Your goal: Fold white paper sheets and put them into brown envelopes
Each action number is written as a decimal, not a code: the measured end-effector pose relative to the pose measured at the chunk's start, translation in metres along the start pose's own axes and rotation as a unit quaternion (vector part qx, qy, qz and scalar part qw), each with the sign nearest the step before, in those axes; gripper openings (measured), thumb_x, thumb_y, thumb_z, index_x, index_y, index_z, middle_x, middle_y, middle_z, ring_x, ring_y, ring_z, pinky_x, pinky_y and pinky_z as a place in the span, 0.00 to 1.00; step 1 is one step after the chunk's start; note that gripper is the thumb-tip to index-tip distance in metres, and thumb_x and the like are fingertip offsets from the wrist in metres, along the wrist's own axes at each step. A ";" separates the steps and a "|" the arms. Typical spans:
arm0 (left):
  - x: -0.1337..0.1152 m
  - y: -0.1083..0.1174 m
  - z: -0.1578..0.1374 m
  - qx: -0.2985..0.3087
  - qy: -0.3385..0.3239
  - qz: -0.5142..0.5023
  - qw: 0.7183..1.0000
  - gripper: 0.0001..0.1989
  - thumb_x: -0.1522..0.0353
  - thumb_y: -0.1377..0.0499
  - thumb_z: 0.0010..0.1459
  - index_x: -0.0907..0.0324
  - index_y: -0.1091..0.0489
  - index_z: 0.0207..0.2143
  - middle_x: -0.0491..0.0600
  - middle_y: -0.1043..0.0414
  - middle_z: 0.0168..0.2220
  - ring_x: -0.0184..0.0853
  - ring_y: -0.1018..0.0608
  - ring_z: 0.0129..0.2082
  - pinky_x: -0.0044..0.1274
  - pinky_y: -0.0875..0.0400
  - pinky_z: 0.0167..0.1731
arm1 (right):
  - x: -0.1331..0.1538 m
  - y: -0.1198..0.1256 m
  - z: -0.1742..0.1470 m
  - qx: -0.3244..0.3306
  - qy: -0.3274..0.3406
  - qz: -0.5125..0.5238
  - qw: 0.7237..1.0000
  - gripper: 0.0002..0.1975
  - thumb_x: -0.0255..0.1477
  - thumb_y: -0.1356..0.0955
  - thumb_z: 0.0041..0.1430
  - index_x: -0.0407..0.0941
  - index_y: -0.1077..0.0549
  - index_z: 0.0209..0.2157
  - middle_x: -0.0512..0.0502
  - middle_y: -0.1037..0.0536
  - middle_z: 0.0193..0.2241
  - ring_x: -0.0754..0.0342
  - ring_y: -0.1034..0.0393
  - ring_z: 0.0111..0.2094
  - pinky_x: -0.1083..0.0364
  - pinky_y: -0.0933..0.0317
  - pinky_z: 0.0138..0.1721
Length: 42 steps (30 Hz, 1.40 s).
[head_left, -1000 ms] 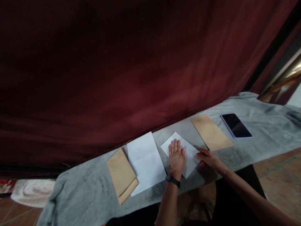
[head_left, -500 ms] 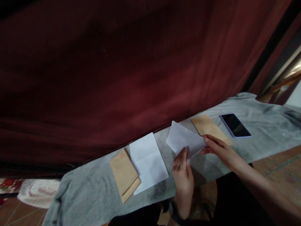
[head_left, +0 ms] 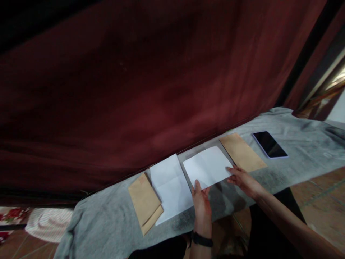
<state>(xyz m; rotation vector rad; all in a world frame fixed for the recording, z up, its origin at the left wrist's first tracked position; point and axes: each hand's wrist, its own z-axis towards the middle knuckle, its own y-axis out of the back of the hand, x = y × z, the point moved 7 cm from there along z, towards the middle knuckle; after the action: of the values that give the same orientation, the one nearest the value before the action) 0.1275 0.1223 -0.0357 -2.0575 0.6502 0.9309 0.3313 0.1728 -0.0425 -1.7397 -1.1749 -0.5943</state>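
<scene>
A white sheet of paper (head_left: pixel 207 166) is held between my two hands, tilted above the grey cloth. My left hand (head_left: pixel 201 198) pinches its near left corner, thumb on top. At the near right corner, my right hand (head_left: pixel 240 180) grips the edge with the thumb over the paper. Left of it lies another white paper (head_left: pixel 172 189) with a crease across its middle. A brown envelope (head_left: pixel 145 203) with its flap open overlaps that paper's left side. Beyond my right hand rests a second brown envelope (head_left: pixel 242 153), flat on the cloth.
A phone (head_left: pixel 270 144) in a purple case lies at the right on the grey cloth (head_left: pixel 107 223), which covers a long narrow surface. A dark red curtain-like backdrop (head_left: pixel 161 90) rises directly behind it. Tiled floor (head_left: pixel 320 194) shows at the right.
The held paper has swung from a steep, angled pose to a flatter one facing me. My left hand has moved slightly left and down, its thumb now on top of the sheet.
</scene>
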 end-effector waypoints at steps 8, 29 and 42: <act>-0.027 0.013 0.018 -0.006 -0.216 0.473 0.854 0.17 0.65 0.40 0.63 0.60 0.26 0.52 0.58 0.19 0.47 0.44 0.17 0.46 0.32 0.22 0.46 | 0.018 0.020 0.021 -0.099 0.189 -0.416 0.884 0.14 0.44 0.32 0.56 0.48 0.31 0.27 0.51 0.29 0.22 0.52 0.31 0.24 0.55 0.39 0.27; -0.032 0.010 0.036 0.016 -0.216 0.649 0.730 0.21 0.73 0.41 0.64 0.60 0.29 0.59 0.58 0.20 0.52 0.44 0.17 0.49 0.31 0.22 0.48 | -0.019 -0.057 0.028 0.006 0.429 -0.706 0.563 0.26 0.34 0.43 0.73 0.47 0.41 0.69 0.40 0.41 0.70 0.43 0.46 0.70 0.40 0.47 0.67; -0.007 -0.081 -0.013 0.129 -0.377 0.723 0.565 0.27 0.61 0.51 0.72 0.61 0.41 0.68 0.61 0.36 0.66 0.50 0.33 0.66 0.44 0.36 0.64 | -0.028 -0.050 0.027 0.032 0.429 -0.738 0.521 0.35 0.28 0.39 0.66 0.45 0.49 0.73 0.39 0.47 0.72 0.41 0.49 0.71 0.38 0.52 0.69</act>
<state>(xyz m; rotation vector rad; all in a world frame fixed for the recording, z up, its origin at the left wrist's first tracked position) 0.1842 0.1586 0.0111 -0.2417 1.8066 2.1693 0.2714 0.1900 -0.0558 0.2730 -1.5480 -2.0130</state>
